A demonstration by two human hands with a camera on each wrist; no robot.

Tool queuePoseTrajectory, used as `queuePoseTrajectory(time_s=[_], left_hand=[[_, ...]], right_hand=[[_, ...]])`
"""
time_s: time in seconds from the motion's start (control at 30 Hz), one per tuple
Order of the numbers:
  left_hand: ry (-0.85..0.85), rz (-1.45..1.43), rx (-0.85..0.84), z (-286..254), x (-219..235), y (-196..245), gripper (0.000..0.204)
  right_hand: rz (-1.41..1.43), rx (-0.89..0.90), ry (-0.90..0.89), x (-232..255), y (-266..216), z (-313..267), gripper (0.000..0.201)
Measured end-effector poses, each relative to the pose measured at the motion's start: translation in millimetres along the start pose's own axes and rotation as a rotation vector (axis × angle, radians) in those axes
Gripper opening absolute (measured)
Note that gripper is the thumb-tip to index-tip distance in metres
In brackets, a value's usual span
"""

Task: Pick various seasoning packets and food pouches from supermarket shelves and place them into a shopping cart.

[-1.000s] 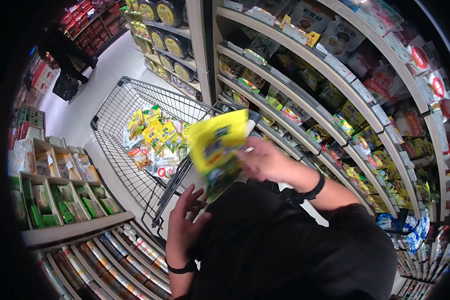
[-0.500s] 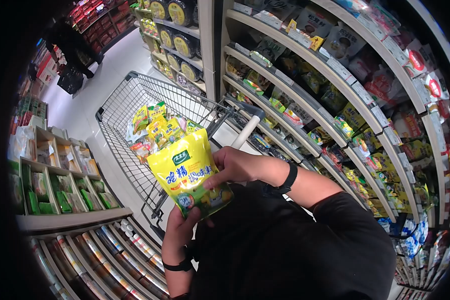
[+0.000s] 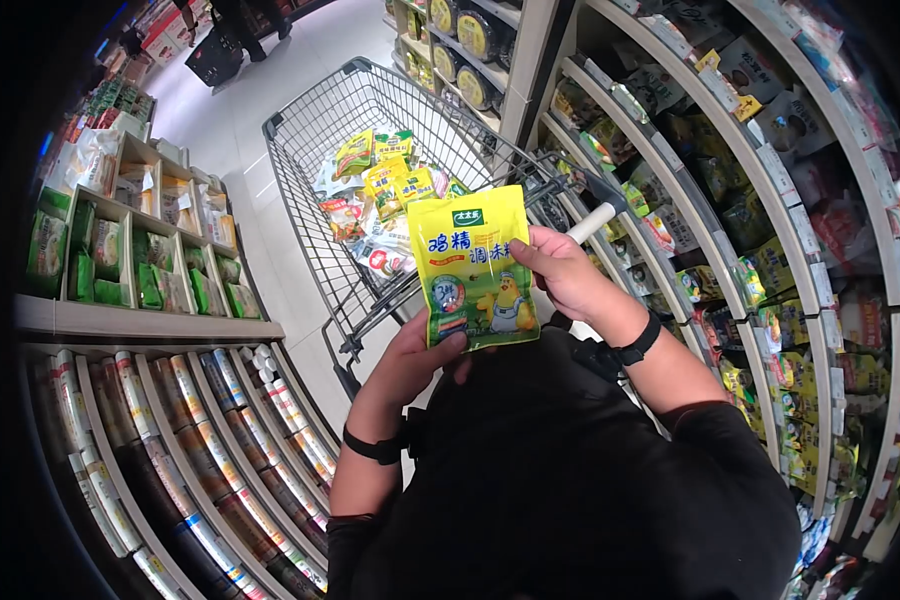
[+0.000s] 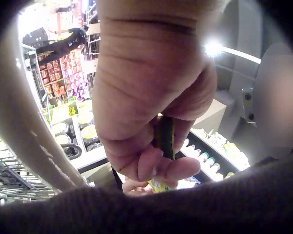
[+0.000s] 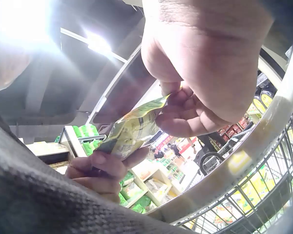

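While both hands hold the packet [image 3: 475, 265] in front of the torso, I see its printed face turned up to the head camera, tilted so that, I judge, its front can be read. The left hand [image 3: 417, 352] is clamped on the packet's lower corner at 7 o'clock, thumb on the front and fingers behind, which seems to bear the weight from below. The right hand [image 3: 567, 275] pinches the edge at 3 o'clock; my right wrist view confirms thumb and fingers together on that edge, probably to keep the bag flat and steady. Gripped at its margins, the packet leaves most of its print uncovered.

Beyond it, at 10 o'clock, stands the cart [image 3: 356, 65], with packs [image 3: 388, 182] heaped loosely inside, some in similar yellow. Its handle [image 3: 595, 222] shows at 2 o'clock, just beside the right hand, near enough, I think, to reach easily. Shelves [image 3: 782, 192] curve past at 3 o'clock, priced along their front edges. Bins [image 3: 150, 318] sit at 9 o'clock, divided to keep bagged goods sorted. Farther out at 10 o'clock I make out a black basket [image 3: 215, 55].
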State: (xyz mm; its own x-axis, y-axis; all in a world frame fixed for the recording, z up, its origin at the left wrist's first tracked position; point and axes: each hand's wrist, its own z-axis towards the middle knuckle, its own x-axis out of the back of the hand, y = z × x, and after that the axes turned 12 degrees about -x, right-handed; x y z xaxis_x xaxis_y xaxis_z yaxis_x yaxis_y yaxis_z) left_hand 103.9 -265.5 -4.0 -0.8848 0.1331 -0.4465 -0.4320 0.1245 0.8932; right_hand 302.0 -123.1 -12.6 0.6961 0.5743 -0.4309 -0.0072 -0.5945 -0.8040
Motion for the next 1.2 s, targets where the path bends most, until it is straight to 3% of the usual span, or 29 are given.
queuePoseTrajectory(time_s=[0.2,0.3,0.43,0.53,0.57,0.67,0.8,0.93,1.2], left_hand=[[-0.010,0.046,0.040,0.5,4.0,1.9,0.031],[0.064,-0.015,-0.003,-1.4,4.3,-4.6,0.029],[0.069,0.033,-0.033,-3.4,17.1,-20.4,0.023],[0.074,0.229,-0.018,-2.9,17.0,-23.0,0.020],[0.125,0.480,0.049,-4.3,13.9,-19.2,0.022],[0.173,1.122,-0.282,-9.1,23.5,-36.0,0.025],[0.307,1.039,-0.381,-13.6,21.8,-33.0,0.033],[0.341,0.909,-0.219,-15.8,25.6,-32.2,0.034],[0.331,0.884,-0.202,-17.3,41.1,-25.3,0.037]], right_hand=[[-0.004,0.001,0.034,0.3,4.4,4.4,0.025],[0.029,-0.023,-0.011,-5.5,1.7,2.7,0.025],[-0.130,-0.243,-0.044,-9.6,0.1,-3.5,0.028],[-0.114,-0.220,-0.069,-6.7,7.9,0.0,0.033],[-0.118,-0.190,-0.073,-8.7,4.8,-0.6,0.034],[-0.131,-0.138,-0.015,-11.5,8.7,8.3,0.035],[-0.030,-0.169,0.115,-12.6,7.9,19.4,0.031],[-0.007,-0.207,0.149,-16.7,7.4,26.3,0.031],[0.002,-0.255,0.120,-24.1,8.0,32.4,0.033]])
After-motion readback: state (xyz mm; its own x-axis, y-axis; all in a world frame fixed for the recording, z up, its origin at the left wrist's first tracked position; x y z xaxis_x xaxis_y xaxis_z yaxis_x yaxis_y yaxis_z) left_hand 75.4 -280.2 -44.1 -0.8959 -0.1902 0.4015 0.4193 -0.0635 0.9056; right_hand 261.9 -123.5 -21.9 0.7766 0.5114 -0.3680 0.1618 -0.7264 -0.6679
